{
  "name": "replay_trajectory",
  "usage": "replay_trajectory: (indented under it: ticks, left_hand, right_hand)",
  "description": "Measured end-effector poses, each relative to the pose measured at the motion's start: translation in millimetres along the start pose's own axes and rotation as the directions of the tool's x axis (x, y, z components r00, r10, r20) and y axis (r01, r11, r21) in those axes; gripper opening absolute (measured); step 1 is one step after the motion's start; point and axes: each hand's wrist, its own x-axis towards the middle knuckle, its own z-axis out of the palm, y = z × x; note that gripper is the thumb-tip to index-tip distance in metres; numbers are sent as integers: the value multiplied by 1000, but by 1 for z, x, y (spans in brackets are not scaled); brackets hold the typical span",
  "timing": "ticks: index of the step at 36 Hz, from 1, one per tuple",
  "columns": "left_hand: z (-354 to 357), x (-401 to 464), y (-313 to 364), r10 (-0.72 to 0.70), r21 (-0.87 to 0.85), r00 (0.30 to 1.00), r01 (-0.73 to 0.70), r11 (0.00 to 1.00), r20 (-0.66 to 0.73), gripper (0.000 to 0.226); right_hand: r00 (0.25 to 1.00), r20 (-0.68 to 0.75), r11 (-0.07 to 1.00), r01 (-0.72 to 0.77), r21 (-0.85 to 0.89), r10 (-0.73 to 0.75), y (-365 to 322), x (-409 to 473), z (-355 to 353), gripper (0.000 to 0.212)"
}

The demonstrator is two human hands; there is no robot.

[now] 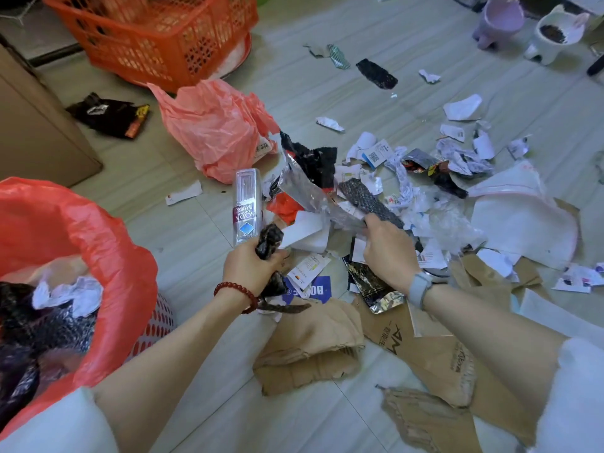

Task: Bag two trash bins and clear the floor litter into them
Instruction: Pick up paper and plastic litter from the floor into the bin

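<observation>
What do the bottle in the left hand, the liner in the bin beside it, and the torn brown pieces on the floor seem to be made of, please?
Bottle: clear, glossy plastic, seemingly; the floor shows through it. Bin liner: thin red plastic film, crinkled and slightly translucent. Brown pieces: matte paper or thin card, judging by ragged torn edges and creases.

We see the left hand (251,266) gripping a clear soda bottle (247,204) and dark wrappers (269,240) together. The right hand (389,246) pinches a grey mesh strip (366,199) with clear film (310,188) over the litter pile (425,197). A red-bagged bin (81,230), partly filled, stands at the floor's left edge. A loose red bag (215,125) lies beyond, near an orange basket (157,37). Torn brown cardboard (310,341) lies under the forearms.
</observation>
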Motion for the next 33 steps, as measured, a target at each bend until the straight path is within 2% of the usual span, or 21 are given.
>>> replay_trajectory:
  ticks: [3,5,7,9,11,12,14,15,16,18,20,22,23,25,26,28,30,31,32,33]
  left_hand:
    - [-4,5,10,13,-129,998,-4,992,66,38]
    - [-5,7,17,67,-252,976,-13,968,206,73]
    - [-3,7,25,151,-304,935,-49,951,322,105]
    - [2,2,34,201,-308,897,-77,948,394,114]
    - [8,-4,42,207,-287,885,-88,954,416,104]
    - [11,-6,44,192,-284,894,-76,956,406,92]
    - [13,-9,47,156,-321,910,-27,947,384,49]
    - [12,-10,49,136,-343,909,7,939,393,27]
    - [11,-10,49,122,-352,908,30,935,401,16]
    - [9,-9,47,118,-361,895,51,931,430,12]
    - [6,-10,44,130,-383,886,57,922,446,11]
    - [4,-13,42,123,-406,892,72,911,436,13]
    - [3,-14,43,110,-418,902,83,905,418,14]
    - [4,-17,46,81,-450,936,88,889,343,16]
    - [5,-17,48,66,-468,953,84,880,295,16]
    - [6,-17,51,68,-480,979,32,876,190,14]
    - [8,-16,50,133,-410,985,-78,909,106,7]
    - [9,-16,48,181,-329,981,-148,933,72,8]
    - [11,-17,46,233,-229,972,-219,948,36,13]
    - [11,-19,43,284,-131,959,-282,950,-2,17]
  right_hand:
    - [998,31,969,54,242,-63,-2,-6,-22,9]
    - [988,123,896,31,442,-95,-3,-9,-35,9]
    - [958,243,830,-7,557,-155,-4,-12,-45,13]
    - [935,290,769,-31,638,-203,-7,-16,-50,13]
    - [941,264,724,-30,690,-213,-10,-20,-48,11]
    - [956,213,730,3,683,-203,-10,-21,-45,10]
    - [985,68,799,89,594,-160,-7,-21,-38,5]
    - [990,-6,836,120,535,-138,-5,-21,-36,15]
    - [989,-64,867,148,476,-134,-3,-23,-35,29]
    - [985,-114,909,162,385,-127,0,-22,-35,57]
    - [992,-27,913,122,388,-121,2,-21,-38,80]
    - [979,165,847,11,531,-117,0,-21,-41,81]
    - [958,263,775,-82,627,-111,-2,-22,-40,76]
    - [893,442,579,-313,752,-91,-9,-28,-38,71]
    - [848,526,499,-429,753,-66,-12,-32,-33,74]
    - [719,692,435,-605,668,-62,-17,-38,-25,92]
    - [616,776,391,-687,612,-132,-19,-43,-16,115]
    - [590,796,372,-714,593,-136,-19,-44,-13,122]
    - [591,797,362,-721,591,-124,-20,-45,-15,122]
    - [614,782,353,-713,606,-102,-20,-46,-17,110]
